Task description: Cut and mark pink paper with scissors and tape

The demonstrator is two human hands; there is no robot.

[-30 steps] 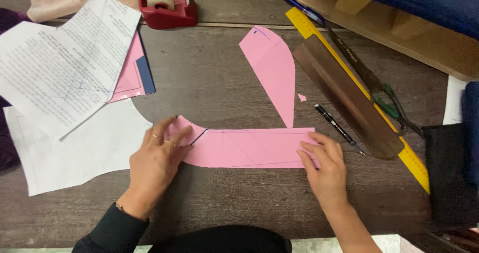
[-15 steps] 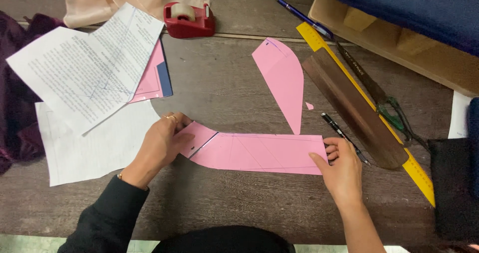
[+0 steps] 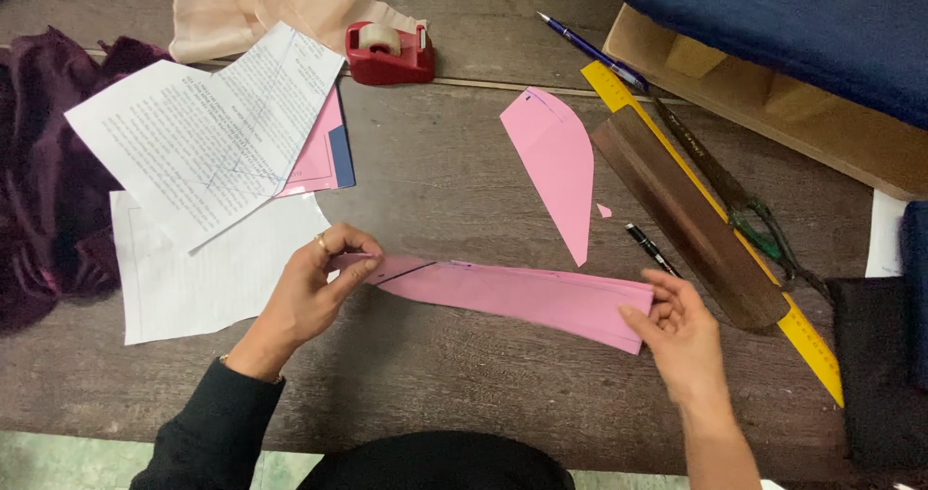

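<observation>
Two hands work one long pink paper strip [image 3: 512, 295] lying near the front middle of the wooden desk [image 3: 454, 176]. The left hand [image 3: 314, 292] has its grip closed, pinching the strip's left end between thumb and fingers; the right hand [image 3: 677, 331] has its grip closed on the strip's right end, where the paper looks folded double.

Farther back lies one curved pink paper piece [image 3: 553, 166], with one tiny pink scrap [image 3: 603, 211] just beside it. To the right are one yellow ruler [image 3: 720, 229], one dark translucent curve ruler [image 3: 686, 215], one black pen [image 3: 651, 248], one blue pen [image 3: 590, 50] and one pair of scissors [image 3: 739, 200]. At the far middle stands one red tape dispenser [image 3: 390, 55]. On the left lie two white sheets [image 3: 208, 147].
</observation>
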